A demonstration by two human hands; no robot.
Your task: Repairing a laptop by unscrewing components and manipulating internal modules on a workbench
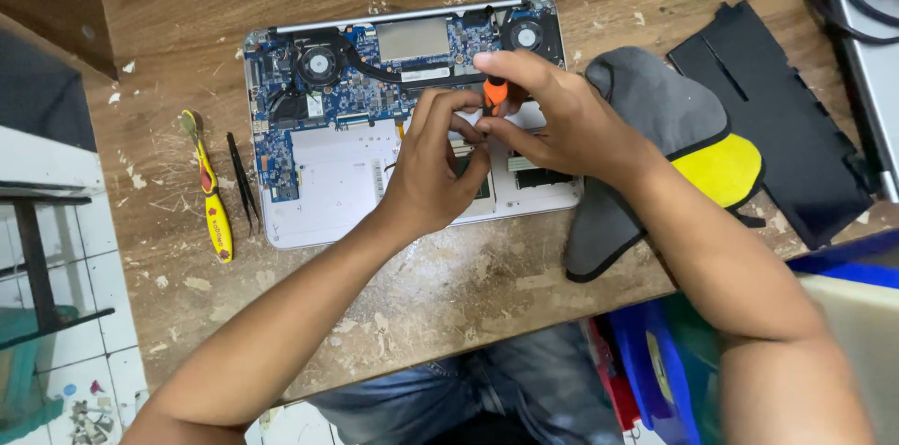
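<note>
An opened laptop (375, 173), with its bottom cover removed, is laid near the far edge of a worn wooden table (449, 286). Its blue circuit board, two round fans and a copper heat pipe are exposed along the far side of the laptop.

A small screwdriver with an orange handle (494, 92) is held upright over the middle of the laptop. It is pinched by the right hand (552, 122), whose fingers are closed around the handle from above. The left hand (435, 164) is curled beside it, with the fingertips bent down and placed at the lower part of the screwdriver; whether the shaft is really gripped by them cannot be told.

Near the left edge of the table, a yellow and red tool (212, 197) and black tweezers (243, 183) are laid side by side, just left of the laptop. To the right of the laptop, a grey and yellow cloth pouch (655, 126) is placed, and a flat black cover (777, 117) is seen beyond it.
</note>
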